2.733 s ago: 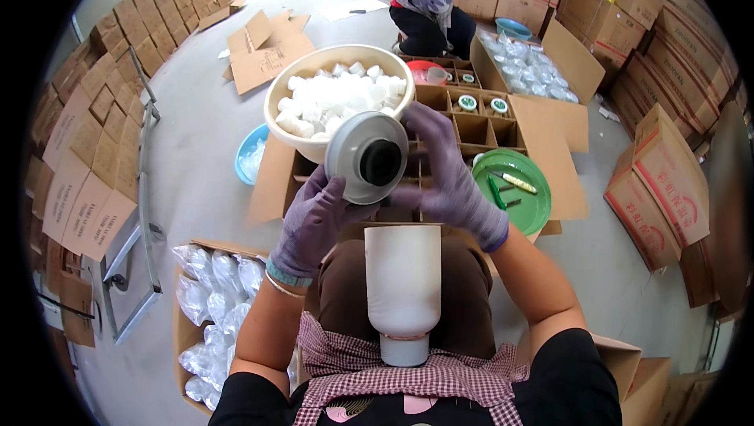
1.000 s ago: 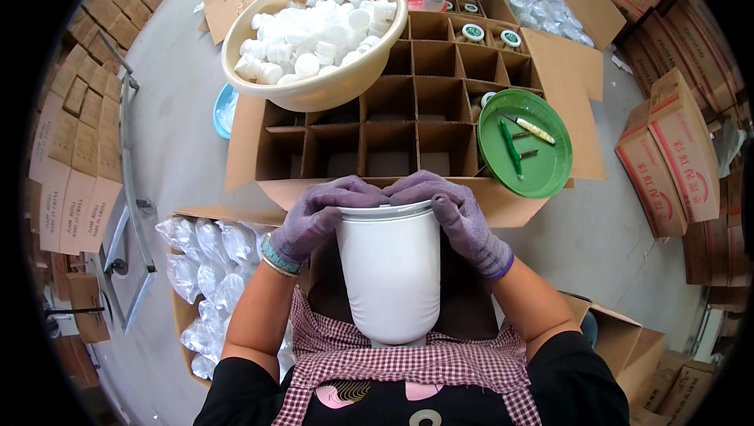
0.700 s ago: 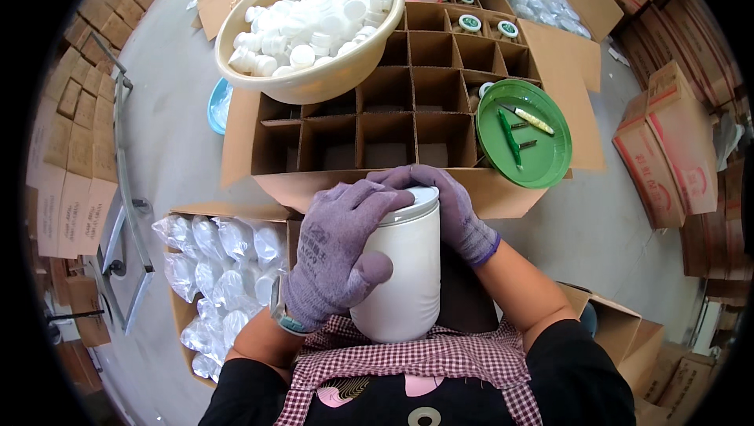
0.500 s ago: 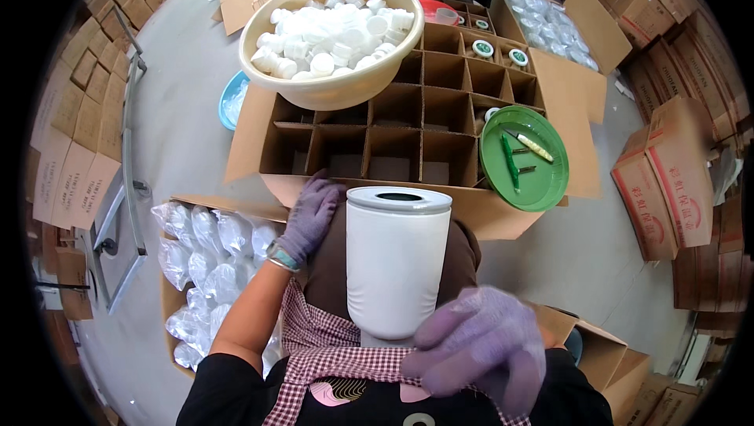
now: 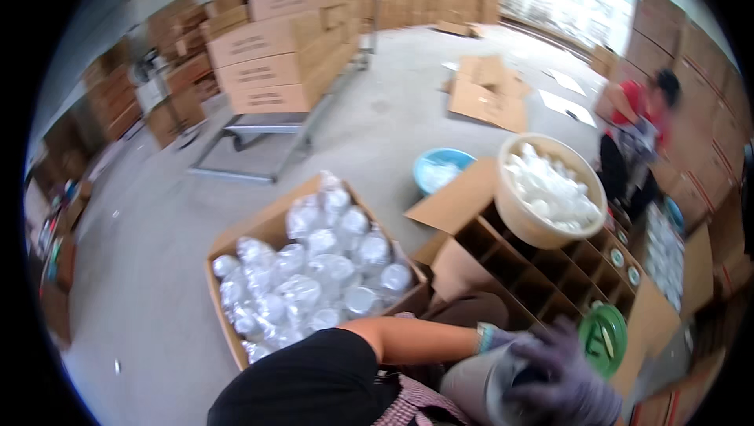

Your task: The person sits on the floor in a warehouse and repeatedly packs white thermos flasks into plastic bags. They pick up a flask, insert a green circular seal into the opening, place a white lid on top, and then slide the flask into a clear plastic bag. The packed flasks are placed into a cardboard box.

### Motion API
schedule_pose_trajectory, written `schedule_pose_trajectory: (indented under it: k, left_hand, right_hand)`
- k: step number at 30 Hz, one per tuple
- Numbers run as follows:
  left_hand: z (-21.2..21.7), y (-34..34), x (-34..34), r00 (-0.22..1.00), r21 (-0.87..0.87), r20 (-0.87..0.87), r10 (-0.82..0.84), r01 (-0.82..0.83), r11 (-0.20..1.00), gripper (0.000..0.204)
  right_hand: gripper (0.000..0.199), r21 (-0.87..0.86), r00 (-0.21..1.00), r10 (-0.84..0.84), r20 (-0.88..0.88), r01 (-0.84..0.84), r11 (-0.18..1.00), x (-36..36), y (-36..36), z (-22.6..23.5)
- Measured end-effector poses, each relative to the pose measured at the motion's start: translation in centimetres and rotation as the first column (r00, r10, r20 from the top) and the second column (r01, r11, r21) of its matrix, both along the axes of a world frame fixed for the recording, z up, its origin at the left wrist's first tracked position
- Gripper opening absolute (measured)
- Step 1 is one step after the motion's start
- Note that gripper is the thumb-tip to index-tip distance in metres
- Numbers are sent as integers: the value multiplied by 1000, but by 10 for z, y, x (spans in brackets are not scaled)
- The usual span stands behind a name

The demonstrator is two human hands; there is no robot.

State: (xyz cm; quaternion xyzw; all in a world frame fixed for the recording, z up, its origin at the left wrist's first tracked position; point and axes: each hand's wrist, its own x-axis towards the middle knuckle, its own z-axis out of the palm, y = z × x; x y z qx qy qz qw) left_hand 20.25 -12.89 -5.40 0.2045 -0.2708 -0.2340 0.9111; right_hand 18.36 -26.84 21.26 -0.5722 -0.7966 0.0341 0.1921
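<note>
A white canister (image 5: 465, 385) with a grey rim and a dark opening lies tilted in my lap at the bottom edge. My right hand (image 5: 577, 383), in a purple knit glove, is over its mouth, the fingers blurred by motion. From the lower middle my left arm reaches across to the right. The gloved left hand (image 5: 514, 340) lies along the canister's far side; its fingers are mostly hidden, so its grip is unclear. Just beyond the hands is a divided carton (image 5: 542, 288). On its corner rests a green plate (image 5: 616, 340) with slim tools.
A carton of plastic-wrapped clear pieces (image 5: 314, 269) stands at left. A cream tub of white caps (image 5: 542, 230) sits on the divided carton, with a blue basin (image 5: 428, 182) behind. A loaded trolley (image 5: 263, 173) stands beyond. A person in red (image 5: 632, 104) works at far right.
My view has swung left, showing more of the floor and trolley. The canister has gone from upright to tilted, and my right hand has come up from beside its base to its mouth.
</note>
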Motion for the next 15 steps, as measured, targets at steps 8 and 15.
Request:
schedule_pose_trajectory:
  k: [8,15]
  left_hand:
    - [77,16,-99,540,612,363,760,-753,242,26]
    - [101,45,-121,881,779,407,242,-473,412,80]
  right_hand:
    - [59,-192,532,-572,-625,605,773,-20,-18,-67]
    - [46,124,841,-540,21,534,836,-34,-1,-17]
